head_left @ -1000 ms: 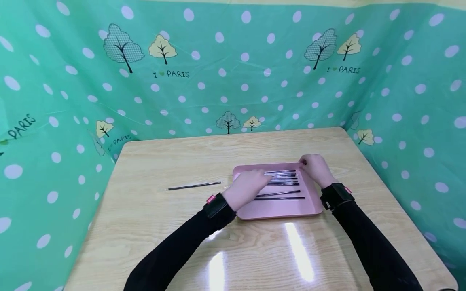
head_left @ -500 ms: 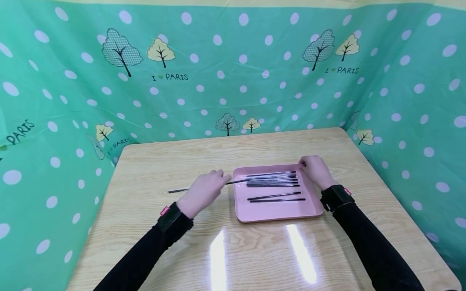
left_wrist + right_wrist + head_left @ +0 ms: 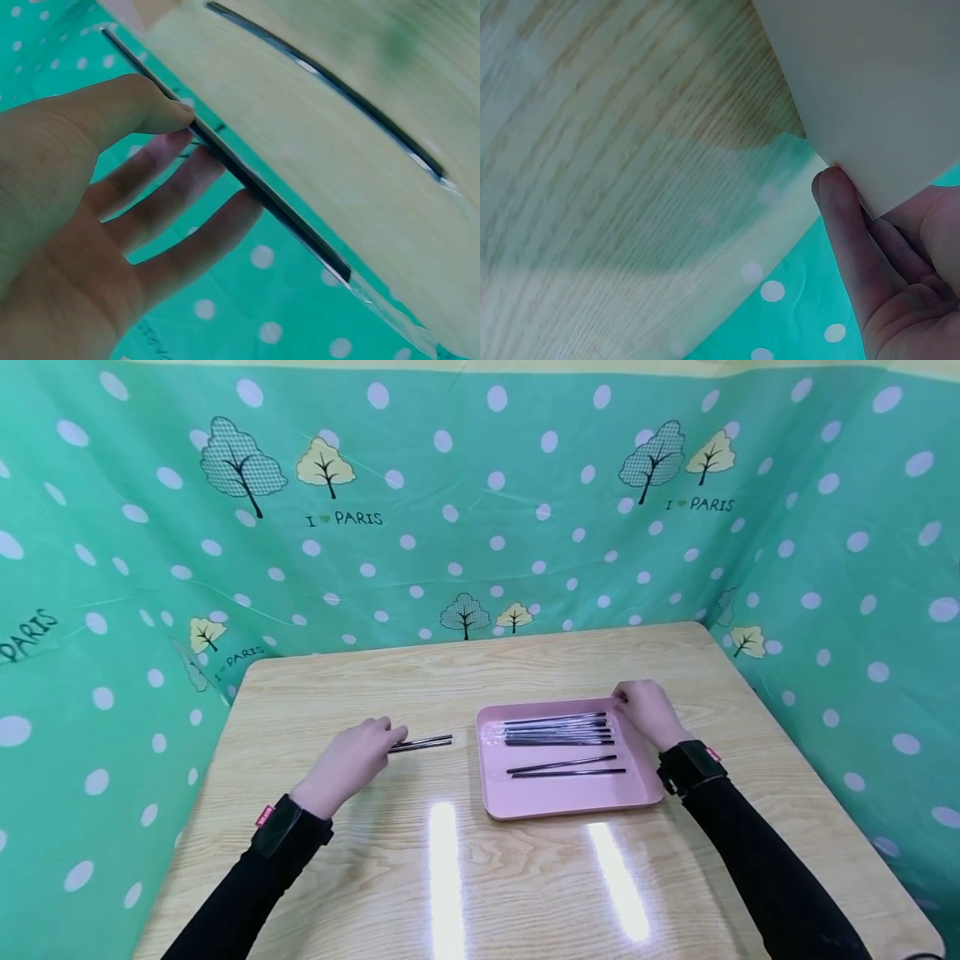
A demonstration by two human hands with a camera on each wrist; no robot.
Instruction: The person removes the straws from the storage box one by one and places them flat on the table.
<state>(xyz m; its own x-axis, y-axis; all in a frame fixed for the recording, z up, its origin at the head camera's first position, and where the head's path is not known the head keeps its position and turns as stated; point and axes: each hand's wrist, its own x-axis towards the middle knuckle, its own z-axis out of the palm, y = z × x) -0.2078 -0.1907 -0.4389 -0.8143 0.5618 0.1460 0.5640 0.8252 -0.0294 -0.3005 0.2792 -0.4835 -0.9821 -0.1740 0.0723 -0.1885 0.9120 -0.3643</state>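
Observation:
My left hand (image 3: 348,764) is over the left part of the table, pinching a black straw in a clear wrapper (image 3: 296,229) between thumb and fingertips. Another wrapped black straw (image 3: 337,82) lies on the wood close by, nearly parallel to it. To the right is a shallow pink tray (image 3: 570,800). Several wrapped straws (image 3: 558,742) are bunched in its far half, and two more straws (image 3: 566,772) lie nearer its front. My right hand (image 3: 648,714) grips the tray at its far right corner; the right wrist view shows the fingers at the tray's edge.
The light wooden table (image 3: 360,877) carries two bright reflections in front of the tray. A green polka-dot cloth (image 3: 420,560) with printed trees hangs behind the table and along both sides.
My left hand has gone from over the tray leftward to the straw lying on the table, bringing a straw with it. The right hand stays at the tray's corner.

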